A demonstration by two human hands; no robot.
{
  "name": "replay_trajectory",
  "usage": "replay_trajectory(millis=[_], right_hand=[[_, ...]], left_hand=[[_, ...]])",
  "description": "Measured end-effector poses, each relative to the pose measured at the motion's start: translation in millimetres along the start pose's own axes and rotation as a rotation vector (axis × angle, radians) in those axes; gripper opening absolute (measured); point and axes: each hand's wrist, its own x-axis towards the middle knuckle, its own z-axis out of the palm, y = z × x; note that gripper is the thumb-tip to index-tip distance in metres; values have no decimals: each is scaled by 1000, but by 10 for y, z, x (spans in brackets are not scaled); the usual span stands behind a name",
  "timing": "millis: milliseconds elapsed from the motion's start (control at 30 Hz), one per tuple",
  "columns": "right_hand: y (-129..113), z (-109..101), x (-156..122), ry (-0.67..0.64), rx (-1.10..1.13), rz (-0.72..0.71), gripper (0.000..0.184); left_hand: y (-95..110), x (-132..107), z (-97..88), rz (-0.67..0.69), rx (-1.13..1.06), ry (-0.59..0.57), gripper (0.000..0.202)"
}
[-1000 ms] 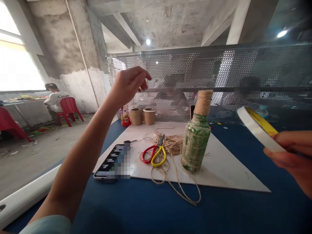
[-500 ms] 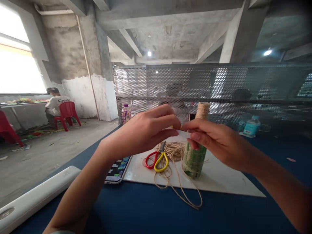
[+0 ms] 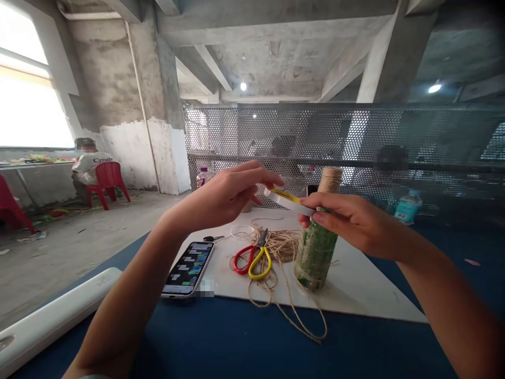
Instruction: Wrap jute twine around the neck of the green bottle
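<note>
My right hand (image 3: pixel 341 218) pinches a white tape roll with a yellow core (image 3: pixel 287 202), holding it just above the neck of a green-speckled glass bottle (image 3: pixel 315 252). The bottle stands upright, its neck wound with twine. My left hand (image 3: pixel 224 197) hangs beside the roll, fingers spread and close to its far end. Below lie red-and-yellow-handled scissors (image 3: pixel 252 260) on loose jute twine (image 3: pixel 280 245). A smartphone (image 3: pixel 188 268) lies to the left of them.
The blue table (image 3: pixel 236 337) carries a white sheet (image 3: pixel 366 295), keys (image 3: pixel 213 238), and a long white case (image 3: pixel 51 310) at its left. A perforated metal screen (image 3: pixel 276 137) stands behind it. A seated person (image 3: pixel 89 168) is at the far left, near a red chair (image 3: pixel 107 184).
My hands came together over the bottle, and the tape roll moved from the far right to above the bottle. My left fingers have drawn back a little from my right hand, uncovering the roll.
</note>
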Motion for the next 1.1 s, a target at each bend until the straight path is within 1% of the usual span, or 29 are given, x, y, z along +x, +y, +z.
replay_trajectory(millis=[100,167,233,333,500,633,733,833,1000,1100], right_hand=[[-13,9,7,2,2,-10,18],[-27,18,16,-7,4,-8,17],[-37,24,20,-12,9,-4,17],[-50,38,18,18,-3,0,17],[-94,110,17,97,-199,-23,22],[-123,164,12,144,-317,-89,24],[-123,173,5,173,-330,-133,25],[-103,177,5,183,-323,-169,24],[-66,189,16,179,-296,-160,23],[-59,193,26,176,-293,-153,23]], left_hand=[[-37,27,56,4,39,37,37],[-51,33,87,-5,24,63,32],[-46,26,104,-36,-7,121,29],[1,8,111,-113,-25,223,25],[144,25,148,-235,29,292,10],[212,53,186,-292,9,374,7],[190,55,185,-319,-70,388,9],[147,58,173,-314,-144,386,8],[127,70,188,-321,-255,409,6],[139,68,209,-320,-228,424,6]])
